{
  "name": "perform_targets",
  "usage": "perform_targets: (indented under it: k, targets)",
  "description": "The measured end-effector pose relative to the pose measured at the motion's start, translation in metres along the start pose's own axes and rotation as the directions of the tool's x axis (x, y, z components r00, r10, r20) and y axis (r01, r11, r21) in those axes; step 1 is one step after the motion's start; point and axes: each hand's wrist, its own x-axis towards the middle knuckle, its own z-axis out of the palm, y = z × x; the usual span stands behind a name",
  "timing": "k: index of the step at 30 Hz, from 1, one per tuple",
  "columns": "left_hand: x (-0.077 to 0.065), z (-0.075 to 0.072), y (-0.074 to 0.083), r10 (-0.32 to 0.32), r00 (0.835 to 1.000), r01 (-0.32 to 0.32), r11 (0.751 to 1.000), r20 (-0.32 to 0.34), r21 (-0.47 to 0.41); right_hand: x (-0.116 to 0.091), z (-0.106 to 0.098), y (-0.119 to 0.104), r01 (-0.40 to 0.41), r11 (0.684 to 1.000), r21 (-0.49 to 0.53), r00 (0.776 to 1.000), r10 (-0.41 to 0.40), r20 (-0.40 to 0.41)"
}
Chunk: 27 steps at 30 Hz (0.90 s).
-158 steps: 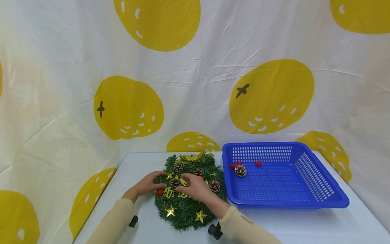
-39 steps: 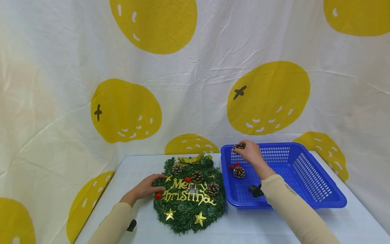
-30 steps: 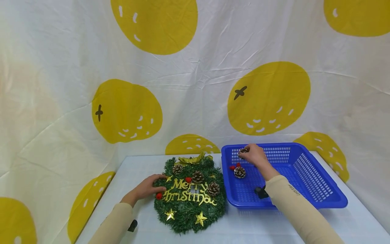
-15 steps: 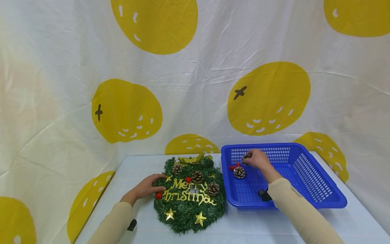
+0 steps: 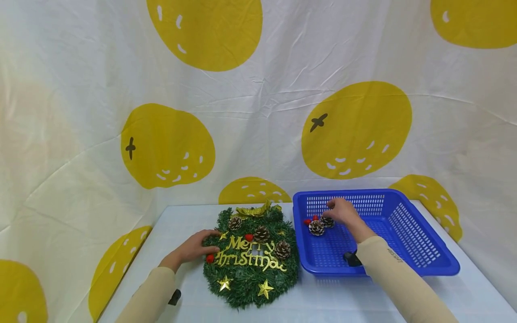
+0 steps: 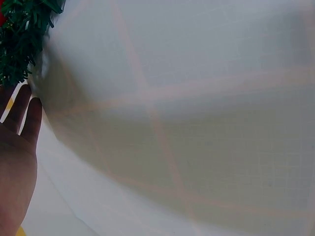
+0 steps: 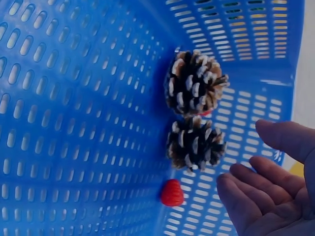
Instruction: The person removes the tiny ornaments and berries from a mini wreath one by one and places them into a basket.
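Placing step, I'd say: my right hand (image 7: 275,196), loose and empty, beside a round white-tipped brown pinecone (image 7: 194,146); next, withdraw. Left hand (image 5: 193,247) relaxed, at the round green tinsel wreath (image 5: 244,285).

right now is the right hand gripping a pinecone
No, the right hand holds nothing; two white-tipped pinecones lie beside it in the blue plastic basket.

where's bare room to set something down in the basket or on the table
Free: the right side of the blue basket, and the table beyond the left hand, left of the wreath. Crowded: the basket's back left, where pinecones and red berries sit near the right hand. The wreath-basket gap is narrow.
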Motion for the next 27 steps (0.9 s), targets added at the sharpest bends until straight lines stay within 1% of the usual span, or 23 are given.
perform_targets:
  k: [2, 6, 9, 12, 15, 18, 24, 27]
  targets:
    - [0.000, -0.001, 0.000, 0.006, 1.000, -0.006, 1.000, 0.000, 0.004, 0.000, -0.001, -0.001, 0.008, 1.000, -0.001, 1.000, -0.008, 0.008]
    - [-0.001, -0.002, 0.001, 0.016, 1.000, -0.016, 1.000, -0.006, 0.002, 0.000, -0.004, -0.005, 0.057, 0.998, -0.011, 0.998, -0.057, 0.013]
    - [-0.001, -0.001, 0.001, 0.005, 1.000, -0.005, 1.000, -0.003, 0.002, -0.002, -0.008, -0.011, 0.088, 0.996, -0.010, 0.996, -0.088, 0.035]
    - [-0.001, -0.001, 0.001, -0.009, 1.000, 0.009, 1.000, 0.000, -0.003, -0.006, -0.011, -0.019, 0.097, 0.995, -0.003, 0.993, -0.097, 0.072]
    - [0.000, -0.001, 0.000, -0.018, 1.000, 0.018, 1.000, 0.001, -0.007, -0.009, -0.013, -0.027, 0.112, 0.994, -0.006, 0.990, -0.111, 0.084]
    - [0.000, 0.000, -0.001, -0.014, 1.000, 0.014, 1.000, 0.003, -0.012, -0.013, -0.012, -0.034, 0.150, 0.989, -0.017, 0.986, -0.148, 0.078]
    - [-0.001, 0.000, 0.000, -0.004, 1.000, 0.004, 1.000, 0.010, -0.013, -0.027, -0.006, -0.051, 0.236, 0.972, -0.009, 0.970, -0.235, 0.059]
    - [-0.001, 0.000, 0.001, -0.007, 1.000, 0.008, 1.000, 0.007, -0.010, -0.033, -0.004, -0.061, 0.256, 0.967, 0.008, 0.965, -0.256, 0.056]
